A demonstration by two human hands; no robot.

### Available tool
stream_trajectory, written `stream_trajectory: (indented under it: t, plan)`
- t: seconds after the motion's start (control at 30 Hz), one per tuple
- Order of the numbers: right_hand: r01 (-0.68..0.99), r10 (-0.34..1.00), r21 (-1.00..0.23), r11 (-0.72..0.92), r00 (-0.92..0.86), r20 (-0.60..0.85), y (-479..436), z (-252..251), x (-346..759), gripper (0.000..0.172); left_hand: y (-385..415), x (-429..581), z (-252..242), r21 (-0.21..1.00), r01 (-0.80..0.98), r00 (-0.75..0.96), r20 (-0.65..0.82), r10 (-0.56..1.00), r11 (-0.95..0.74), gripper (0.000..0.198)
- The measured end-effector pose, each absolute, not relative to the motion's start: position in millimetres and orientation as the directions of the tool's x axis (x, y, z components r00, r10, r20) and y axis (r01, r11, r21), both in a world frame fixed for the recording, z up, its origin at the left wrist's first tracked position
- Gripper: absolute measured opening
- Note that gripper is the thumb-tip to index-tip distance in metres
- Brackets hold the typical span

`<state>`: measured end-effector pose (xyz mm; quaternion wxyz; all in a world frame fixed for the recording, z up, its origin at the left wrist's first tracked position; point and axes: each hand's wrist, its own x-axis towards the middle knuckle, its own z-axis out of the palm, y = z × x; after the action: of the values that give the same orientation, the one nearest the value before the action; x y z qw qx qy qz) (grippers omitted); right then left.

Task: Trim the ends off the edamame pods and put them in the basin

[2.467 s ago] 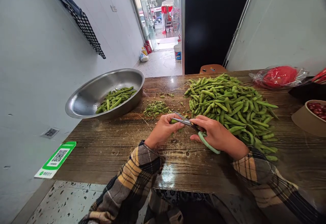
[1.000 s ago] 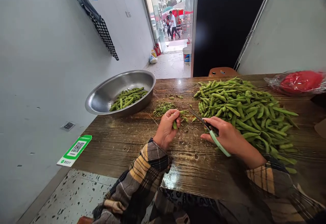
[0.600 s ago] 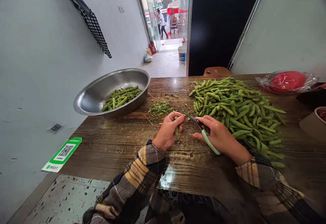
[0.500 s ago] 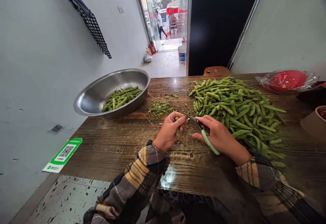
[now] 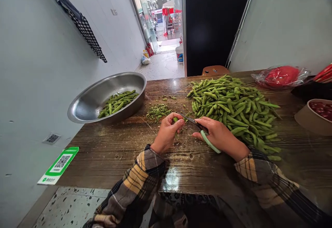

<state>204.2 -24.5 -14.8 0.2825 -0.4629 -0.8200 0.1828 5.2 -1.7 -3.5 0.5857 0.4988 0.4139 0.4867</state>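
Note:
My left hand [image 5: 166,133] is closed on a green soybean pod [image 5: 175,119], mostly hidden by the fingers. In my right hand [image 5: 217,135] is a pair of scissors [image 5: 210,143] with pale green handles, their blades pointing left at the pod. A large heap of soybean pods [image 5: 233,112] lies on the table just beyond my right hand. Past my left hand sits a small pile of snipped ends [image 5: 158,112]. To the left, a wide steel basin [image 5: 109,84] stands tilted and holds several pods [image 5: 118,103].
The wooden table [image 5: 109,162] has a green QR-code card [image 5: 59,165] at its left edge. At the right are a red bundle in clear plastic [image 5: 281,76] and a paper bowl [image 5: 308,117] of dark red pieces. A brown stool [image 5: 215,70] stands behind the table.
The view has swung slightly to the right, so the scene sits further left. Both hands keep their hold, and the scissor blades now reach nearer the pod. The walker outside is out of sight.

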Motion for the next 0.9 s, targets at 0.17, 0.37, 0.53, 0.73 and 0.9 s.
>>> stream_trajectory:
  t: [0.17, 0.37, 0.53, 0.73, 0.9]
  plan:
    - [0.679, 0.85, -0.514, 0.524, -0.455, 0.265, -22.5, -14.1, 205.3, 0.034, 4.7, -2.3, -3.0, 0.99, -0.143, 0.173, 0.014, 0.985, 0.011, 0.024]
    - [0.644, 0.832, -0.537, 0.544, -0.498, 0.246, -19.3, -12.1, 207.8, 0.03, 8.8, -5.8, -4.8, 0.99, -0.134, 0.2, -0.015, 0.98, 0.043, 0.029]
    - [0.608, 0.809, -0.56, 0.562, -0.544, 0.221, -17.7, -8.5, 209.9, 0.024, -0.5, -3.2, -6.5, 0.979, -0.169, 0.157, -0.089, 0.984, 0.115, 0.036]
    - [0.593, 0.805, -0.567, 0.571, -0.539, 0.247, -17.2, -11.6, 208.6, 0.03, -17.8, -2.6, -2.3, 0.965, -0.221, 0.088, -0.121, 0.989, 0.138, 0.039]
    - [0.522, 0.863, -0.688, 0.504, -0.336, 0.377, -14.1, -9.8, 212.6, 0.034, -8.4, -21.7, 37.0, 0.988, -0.128, 0.034, -0.087, 0.996, 0.09, 0.035]
